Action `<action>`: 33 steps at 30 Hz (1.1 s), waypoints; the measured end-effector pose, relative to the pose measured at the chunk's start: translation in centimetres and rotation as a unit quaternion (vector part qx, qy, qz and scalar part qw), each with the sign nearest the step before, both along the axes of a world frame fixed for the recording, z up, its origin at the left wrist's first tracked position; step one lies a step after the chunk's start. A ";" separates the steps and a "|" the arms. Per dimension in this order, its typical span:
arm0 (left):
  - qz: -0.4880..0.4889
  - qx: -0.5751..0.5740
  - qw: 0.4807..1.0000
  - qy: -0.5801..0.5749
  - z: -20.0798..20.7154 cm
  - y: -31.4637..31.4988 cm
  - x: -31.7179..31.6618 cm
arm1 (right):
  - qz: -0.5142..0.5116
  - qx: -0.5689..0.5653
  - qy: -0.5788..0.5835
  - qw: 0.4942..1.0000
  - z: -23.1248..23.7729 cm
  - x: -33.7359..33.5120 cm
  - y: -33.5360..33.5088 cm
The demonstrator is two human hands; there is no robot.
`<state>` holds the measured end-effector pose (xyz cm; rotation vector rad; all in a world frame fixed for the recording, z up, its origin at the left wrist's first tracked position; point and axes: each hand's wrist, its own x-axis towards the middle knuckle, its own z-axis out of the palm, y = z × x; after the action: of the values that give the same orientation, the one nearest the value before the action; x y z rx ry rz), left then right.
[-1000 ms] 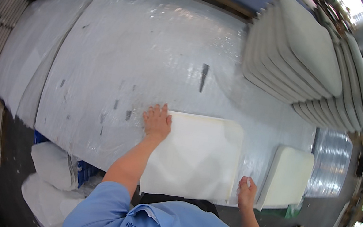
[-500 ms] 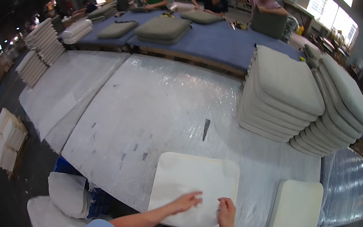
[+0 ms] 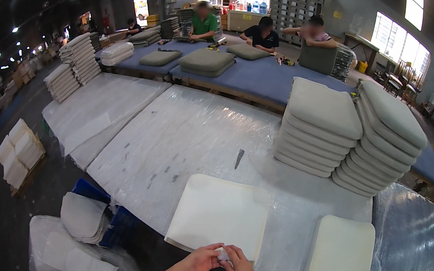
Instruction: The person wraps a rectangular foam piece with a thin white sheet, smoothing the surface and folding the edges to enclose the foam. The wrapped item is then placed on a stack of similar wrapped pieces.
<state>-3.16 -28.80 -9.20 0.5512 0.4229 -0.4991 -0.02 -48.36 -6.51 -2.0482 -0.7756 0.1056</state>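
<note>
My left hand point(image 3: 203, 259) and my right hand point(image 3: 239, 267) meet at the front edge of a cream foam cushion pad point(image 3: 221, 211). Between their fingertips is a small crumpled white piece point(image 3: 223, 254), which both pinch; its material is too small to make out. The pad lies flat on the plastic-covered table point(image 3: 200, 133), just beyond my hands. To its right a second cream pad point(image 3: 343, 252) rests near the table's front edge.
Two tall stacks of grey cushions point(image 3: 316, 134) point(image 3: 386, 139) stand at the right. Behind them a blue table point(image 3: 272, 76) holds more cushions, with several people beyond it. White pads point(image 3: 81, 219) sit by a blue crate point(image 3: 120, 228) at the lower left.
My hands were apart over the pad; now they are together nearer my body, around the small white piece. The whole view has tilted up and shifted.
</note>
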 end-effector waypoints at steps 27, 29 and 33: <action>-0.389 0.193 0.894 -0.108 1.4 -11.0 3.5 | -0.208 -0.003 0.082 0.975 1.0 -8.1 -13.1; -0.433 0.226 0.865 -0.116 1.3 -14.4 3.4 | -0.226 0.041 0.101 0.968 0.2 -9.5 -15.6; -0.504 0.229 0.824 -0.123 1.7 -25.3 3.4 | -0.293 0.109 0.138 0.940 -1.2 -12.0 -25.1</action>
<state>0.28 -54.13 -7.47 1.3062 -0.0513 -1.3455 -11.99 -73.44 -7.66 -1.9136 0.0136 -0.0302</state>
